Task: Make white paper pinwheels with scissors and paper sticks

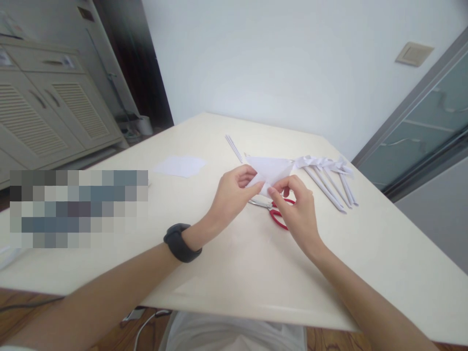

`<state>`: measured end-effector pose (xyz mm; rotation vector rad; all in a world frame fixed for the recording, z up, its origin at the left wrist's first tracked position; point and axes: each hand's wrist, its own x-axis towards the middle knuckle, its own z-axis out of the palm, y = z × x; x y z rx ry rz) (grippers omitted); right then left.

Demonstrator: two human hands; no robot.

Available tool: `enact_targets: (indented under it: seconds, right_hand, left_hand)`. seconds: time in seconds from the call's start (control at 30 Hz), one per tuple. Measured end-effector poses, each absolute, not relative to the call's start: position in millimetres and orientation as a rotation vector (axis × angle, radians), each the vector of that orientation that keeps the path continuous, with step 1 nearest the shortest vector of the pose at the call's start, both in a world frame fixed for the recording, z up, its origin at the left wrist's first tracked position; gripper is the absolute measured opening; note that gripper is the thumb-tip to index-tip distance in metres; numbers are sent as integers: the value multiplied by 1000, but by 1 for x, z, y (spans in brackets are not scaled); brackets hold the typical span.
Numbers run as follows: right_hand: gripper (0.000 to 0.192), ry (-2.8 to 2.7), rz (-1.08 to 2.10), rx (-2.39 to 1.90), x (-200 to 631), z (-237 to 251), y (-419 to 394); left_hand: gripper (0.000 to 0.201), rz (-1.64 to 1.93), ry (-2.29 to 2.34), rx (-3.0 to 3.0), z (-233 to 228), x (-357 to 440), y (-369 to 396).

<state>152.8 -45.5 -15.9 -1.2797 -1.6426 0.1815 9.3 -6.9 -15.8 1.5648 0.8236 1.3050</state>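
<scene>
Folded white paper (269, 170) lies flat on the table (234, 273), mid-table and slightly toward the far edge, held at its near corner. It reads as a rough triangle or kite — long axis running left to right, near point aimed back at the person.

Left hand (232, 195): fingers curled, thumb and forefinger pinching the paper's near-left edge. Right hand (296, 207): likewise closed in a pinch on the near point, just beside the left fingertips. Both hands sit directly on the near side of the paper; neither is clearly closer.

Red-handled scissors (275, 210) lie under and between the hands, touching the table, blades pointing left. Right of the paper, a fan of rolled paper sticks (329, 183); another thin stick (234, 147) at far left; a loose sheet (180, 165) well apart to the left.

Hidden — the fold under the fingertips and most of the scissor handles. A pixelated block covers the table's left part.
</scene>
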Motion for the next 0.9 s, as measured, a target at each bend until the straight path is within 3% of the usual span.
enact_targets:
  seconds: [0.37,0.9]
  right_hand:
    - [7,-1647,286,-1286,155,-17,-43]
    - [12,-1592,393,-1267,156,-19,-42]
  left_hand:
    - [20,1270,832,1485,-14,9,-5]
    - [17,1245,799,1549,-18,9,-6]
